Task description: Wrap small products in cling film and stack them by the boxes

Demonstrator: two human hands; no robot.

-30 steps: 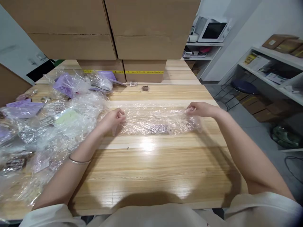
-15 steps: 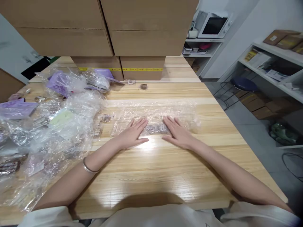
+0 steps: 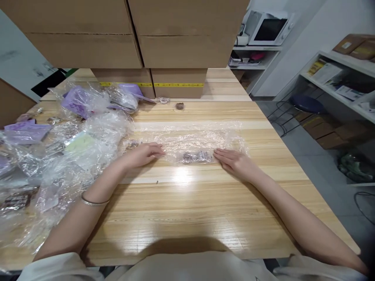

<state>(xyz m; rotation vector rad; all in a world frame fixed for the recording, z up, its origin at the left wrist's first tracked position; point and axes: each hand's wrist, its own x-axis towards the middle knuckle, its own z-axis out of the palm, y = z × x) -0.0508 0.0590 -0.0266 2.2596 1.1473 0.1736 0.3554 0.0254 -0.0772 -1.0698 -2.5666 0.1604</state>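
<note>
Clear plastic wrap (image 3: 202,136) lies spread across the wooden desk (image 3: 181,210), between and under the fingertips of the left hand (image 3: 142,154) and right hand (image 3: 238,164). Both hands are open, palms down, gripping nothing visible. Flattening the film seems the step in hand; such thin, crinkly stuff calls for light, even pressure. A small dark item (image 3: 187,157) shows at its near edge, though whether inside or underneath, I cannot tell. Bagged purple pieces (image 3: 76,99) lie to the left, near closed cardboard boxes (image 3: 178,90), contents hidden.
</note>
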